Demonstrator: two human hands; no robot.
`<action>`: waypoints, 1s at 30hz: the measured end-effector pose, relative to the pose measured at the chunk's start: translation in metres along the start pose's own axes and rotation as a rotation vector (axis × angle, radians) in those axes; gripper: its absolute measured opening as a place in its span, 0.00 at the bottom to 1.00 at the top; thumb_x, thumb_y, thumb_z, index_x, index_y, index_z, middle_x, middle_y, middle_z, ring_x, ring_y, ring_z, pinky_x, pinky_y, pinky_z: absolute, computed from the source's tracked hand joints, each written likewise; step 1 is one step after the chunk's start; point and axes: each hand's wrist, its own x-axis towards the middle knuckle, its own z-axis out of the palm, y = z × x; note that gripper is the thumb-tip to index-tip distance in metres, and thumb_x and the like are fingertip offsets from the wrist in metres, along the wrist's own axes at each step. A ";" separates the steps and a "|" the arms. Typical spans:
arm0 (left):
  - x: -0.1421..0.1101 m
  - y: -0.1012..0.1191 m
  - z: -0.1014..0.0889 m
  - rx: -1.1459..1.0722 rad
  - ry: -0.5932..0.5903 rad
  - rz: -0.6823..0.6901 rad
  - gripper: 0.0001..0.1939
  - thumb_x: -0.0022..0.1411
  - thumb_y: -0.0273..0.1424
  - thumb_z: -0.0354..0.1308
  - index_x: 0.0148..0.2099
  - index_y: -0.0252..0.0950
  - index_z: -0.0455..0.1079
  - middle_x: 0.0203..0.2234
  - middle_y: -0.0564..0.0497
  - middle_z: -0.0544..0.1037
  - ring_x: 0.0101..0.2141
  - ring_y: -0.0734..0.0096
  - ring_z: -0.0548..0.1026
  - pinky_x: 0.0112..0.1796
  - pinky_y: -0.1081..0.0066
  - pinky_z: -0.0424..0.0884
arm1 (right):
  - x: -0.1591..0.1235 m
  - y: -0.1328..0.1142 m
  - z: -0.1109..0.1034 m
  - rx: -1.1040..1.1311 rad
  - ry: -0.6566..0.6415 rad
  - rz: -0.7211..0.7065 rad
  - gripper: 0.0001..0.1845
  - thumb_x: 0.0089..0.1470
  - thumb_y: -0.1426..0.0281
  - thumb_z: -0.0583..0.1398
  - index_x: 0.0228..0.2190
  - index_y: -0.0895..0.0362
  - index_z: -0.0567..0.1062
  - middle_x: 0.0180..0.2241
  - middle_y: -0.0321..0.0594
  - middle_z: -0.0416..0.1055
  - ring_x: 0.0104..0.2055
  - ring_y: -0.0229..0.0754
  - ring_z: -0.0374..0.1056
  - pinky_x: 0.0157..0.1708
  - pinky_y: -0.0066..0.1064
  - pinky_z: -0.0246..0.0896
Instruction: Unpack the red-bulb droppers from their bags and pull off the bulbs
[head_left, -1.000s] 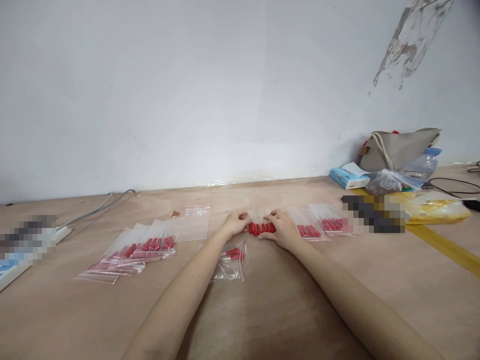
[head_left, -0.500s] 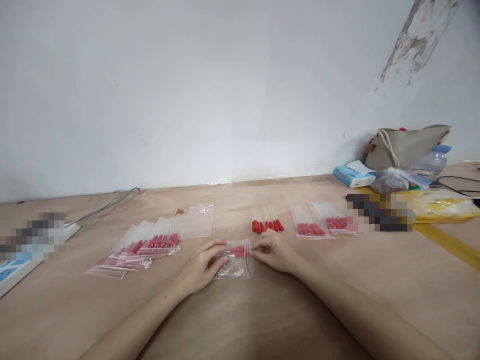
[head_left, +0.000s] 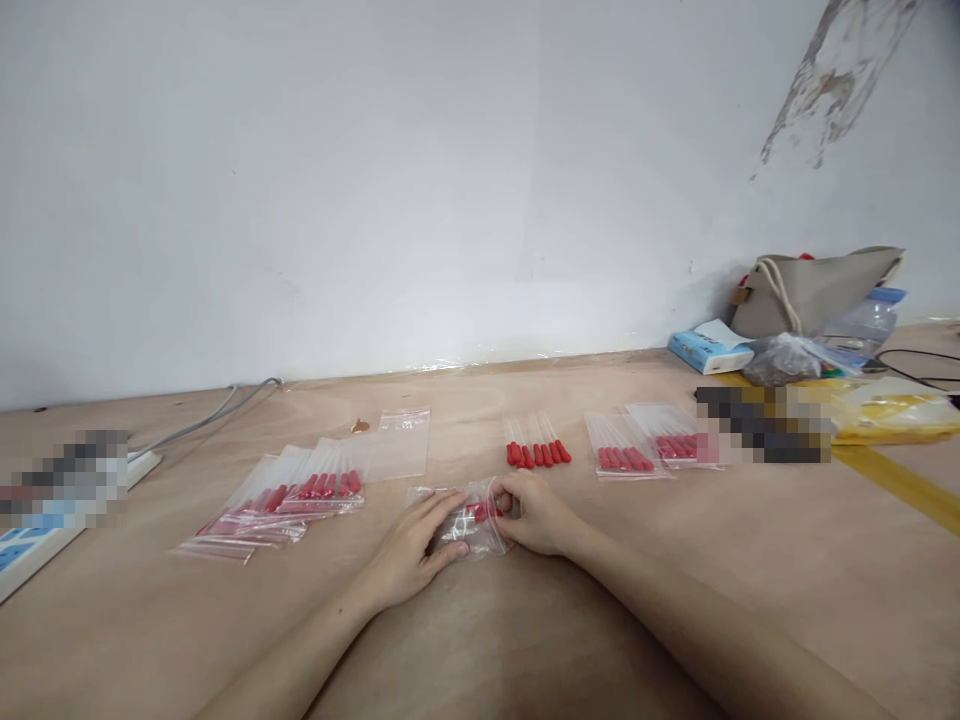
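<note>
In front of me a clear zip bag (head_left: 487,545) lies on the table with red-bulbed droppers (head_left: 480,512) in it. My left hand (head_left: 420,540) holds the bag's left part, with fingers along the upper side and thumb along the lower side. My right hand (head_left: 529,512) has its fingers closed at the bag's right end, by the zip strip; its fingertips are partly hidden. Just beyond lies a loose row of droppers (head_left: 538,454), red bulbs toward me and clear tubes pointing away.
Filled bags overlap on the left (head_left: 322,485), beside a flat empty bag (head_left: 405,445). Two more filled bags (head_left: 622,455) lie to the right. Farther right are a blue tissue pack (head_left: 709,352), a grey bag (head_left: 817,295) and a yellow packet (head_left: 892,412). A power strip (head_left: 45,530) sits far left.
Both hands have come back from the dropper row to the zip bag nearer me. The right fingers have since moved slightly left onto its end, and the bag's zip end has bunched up.
</note>
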 end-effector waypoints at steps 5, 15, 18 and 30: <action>0.000 0.001 0.000 -0.001 0.000 0.010 0.26 0.60 0.39 0.49 0.59 0.44 0.51 0.54 0.49 0.62 0.55 0.62 0.58 0.54 0.57 0.56 | -0.006 0.000 -0.009 0.143 -0.007 0.050 0.04 0.41 0.74 0.60 0.25 0.57 0.69 0.25 0.34 0.68 0.27 0.34 0.62 0.27 0.25 0.56; -0.001 -0.001 0.001 0.006 -0.009 -0.006 0.26 0.60 0.40 0.48 0.60 0.44 0.50 0.55 0.49 0.61 0.55 0.63 0.57 0.55 0.57 0.55 | -0.007 0.005 -0.011 0.296 -0.055 0.210 0.04 0.46 0.70 0.58 0.26 0.58 0.70 0.22 0.33 0.66 0.22 0.32 0.58 0.22 0.23 0.54; -0.002 -0.002 0.001 0.010 -0.013 -0.022 0.26 0.60 0.40 0.48 0.60 0.43 0.50 0.55 0.49 0.60 0.56 0.62 0.57 0.54 0.57 0.56 | -0.010 0.007 -0.015 0.314 -0.079 0.222 0.05 0.44 0.71 0.59 0.28 0.58 0.70 0.24 0.33 0.66 0.24 0.32 0.59 0.23 0.24 0.56; -0.001 -0.001 -0.001 0.051 0.007 0.038 0.24 0.61 0.38 0.48 0.59 0.43 0.53 0.55 0.48 0.61 0.55 0.63 0.59 0.54 0.58 0.58 | -0.004 0.030 -0.073 0.630 -0.216 0.342 0.16 0.45 0.62 0.61 0.35 0.59 0.72 0.31 0.40 0.73 0.29 0.36 0.69 0.29 0.29 0.64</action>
